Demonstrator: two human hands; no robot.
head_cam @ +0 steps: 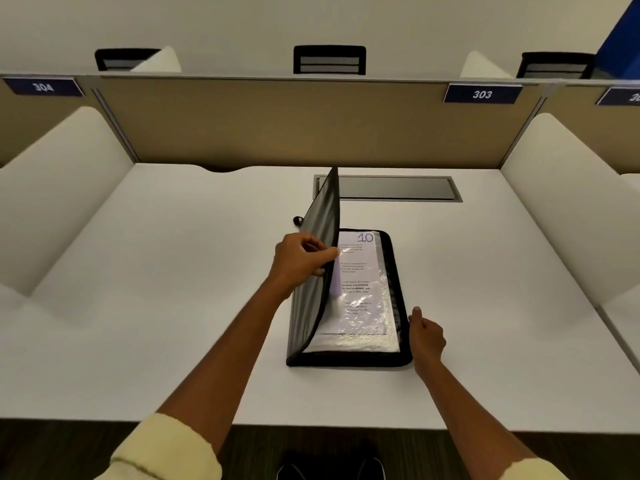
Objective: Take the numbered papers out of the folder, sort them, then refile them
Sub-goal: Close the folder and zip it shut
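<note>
Head view: your left hand (300, 260) pinches the folder (398, 306) cover (320, 258), lifted toward 11 o'clock.
Right hand (426, 336): fingers loosely curled, holding nothing, touching the folder's 3 o'clock edge.
Paper (360, 285): numbered 10.

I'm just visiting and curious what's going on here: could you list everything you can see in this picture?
folder: one, black, lying on the desk centre, cover lifted up on its left side
paper marked 10: one, white, in a clear sleeve inside the folder
desk: one, white, filling the middle
cable tray: one, dark with grey rim, set in the desk behind the folder
small dark object: one, black, on the desk left of the cover; cannot tell what it is
partition: one, tan, behind the desk
number plates: three, blue, on the partitions; 304 and 303 readable
chairs: three, black, beyond the partition
left hand: one, pinching the cover's edge
right hand: one, fingers curled, beside the folder's right edge
</note>
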